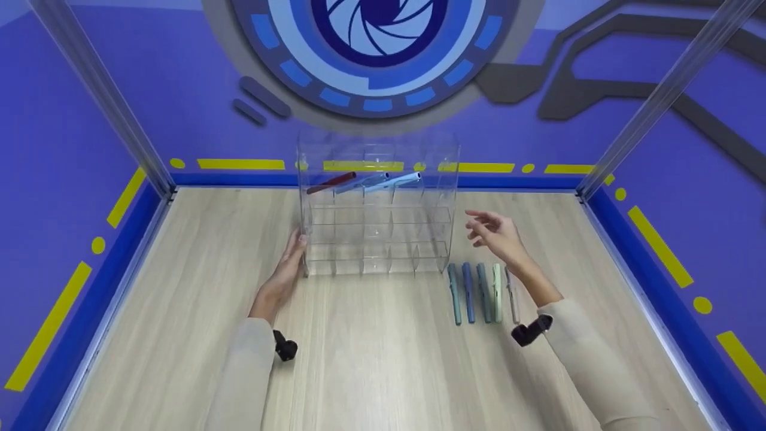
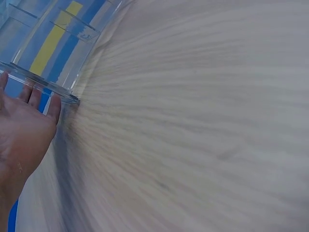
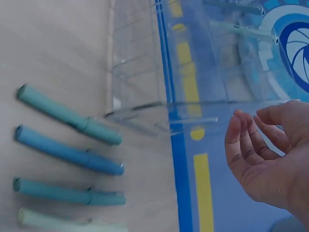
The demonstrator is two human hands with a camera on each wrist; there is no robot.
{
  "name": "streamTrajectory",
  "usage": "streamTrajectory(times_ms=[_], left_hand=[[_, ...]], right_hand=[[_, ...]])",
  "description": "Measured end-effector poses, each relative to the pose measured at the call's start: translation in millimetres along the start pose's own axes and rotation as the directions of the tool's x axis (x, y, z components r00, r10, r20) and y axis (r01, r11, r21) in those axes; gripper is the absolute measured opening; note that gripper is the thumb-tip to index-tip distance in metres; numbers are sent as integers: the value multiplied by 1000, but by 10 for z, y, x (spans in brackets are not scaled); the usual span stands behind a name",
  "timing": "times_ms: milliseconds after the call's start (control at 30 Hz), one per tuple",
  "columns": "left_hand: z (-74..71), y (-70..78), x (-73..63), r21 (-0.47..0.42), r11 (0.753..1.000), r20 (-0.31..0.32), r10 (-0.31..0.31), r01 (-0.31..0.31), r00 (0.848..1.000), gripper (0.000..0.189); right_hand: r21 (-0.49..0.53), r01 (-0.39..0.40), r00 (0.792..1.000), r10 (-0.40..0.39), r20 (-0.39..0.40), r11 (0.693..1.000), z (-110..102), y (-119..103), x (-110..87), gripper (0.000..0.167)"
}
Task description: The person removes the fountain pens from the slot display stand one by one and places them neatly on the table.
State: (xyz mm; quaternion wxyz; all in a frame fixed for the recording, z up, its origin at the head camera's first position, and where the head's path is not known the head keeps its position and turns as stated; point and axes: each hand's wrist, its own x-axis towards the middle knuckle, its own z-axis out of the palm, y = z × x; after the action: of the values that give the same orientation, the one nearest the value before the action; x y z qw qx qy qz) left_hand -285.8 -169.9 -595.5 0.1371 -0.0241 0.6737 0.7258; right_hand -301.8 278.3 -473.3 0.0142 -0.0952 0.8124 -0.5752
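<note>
A clear acrylic rack (image 1: pixel 377 233) with small compartments stands upright on the table. In one of its upper rows lie a dark red pen (image 1: pixel 331 182), a blue-grey pen (image 1: pixel 362 183) and a light blue pen (image 1: pixel 392 182), all slanted. My left hand (image 1: pixel 288 263) touches the rack's left side panel with extended fingers, as the left wrist view also shows. To the right of the rack, my right hand (image 1: pixel 495 234) hovers with loosely bent fingers, holding nothing. Below it several pens lie side by side, among them a blue pen (image 1: pixel 468 293) and a pale green pen (image 1: pixel 497 293).
The wooden table (image 1: pixel 359 359) is bounded by a printed blue back wall (image 1: pixel 197 114) and side walls. Metal posts (image 1: pixel 114 102) stand at the far corners. A teal pen (image 1: pixel 455 294) lies near the rack's right front corner; a grey pen (image 1: pixel 512 296) ends the row.
</note>
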Motion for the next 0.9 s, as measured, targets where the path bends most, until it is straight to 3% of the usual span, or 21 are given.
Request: streamTrajectory(times_ms=[200, 367, 633, 900], left_hand=[[21, 28, 33, 20, 1000, -7, 2, -2, 1000, 81], [28, 10, 32, 31, 999, -14, 6, -6, 1000, 80], [45, -42, -4, 42, 999, -42, -12, 13, 999, 80], [20, -33, -13, 41, 999, -59, -8, 11, 998, 82]], right_hand=[[43, 61, 998, -60, -29, 997, 289, -158, 266, 34], [163, 89, 995, -80, -66, 983, 541, -247, 410, 37], [404, 138, 989, -101, -110, 904, 917, -319, 585, 45], [435, 102, 994, -110, -7, 894, 1149, -442, 715, 56]])
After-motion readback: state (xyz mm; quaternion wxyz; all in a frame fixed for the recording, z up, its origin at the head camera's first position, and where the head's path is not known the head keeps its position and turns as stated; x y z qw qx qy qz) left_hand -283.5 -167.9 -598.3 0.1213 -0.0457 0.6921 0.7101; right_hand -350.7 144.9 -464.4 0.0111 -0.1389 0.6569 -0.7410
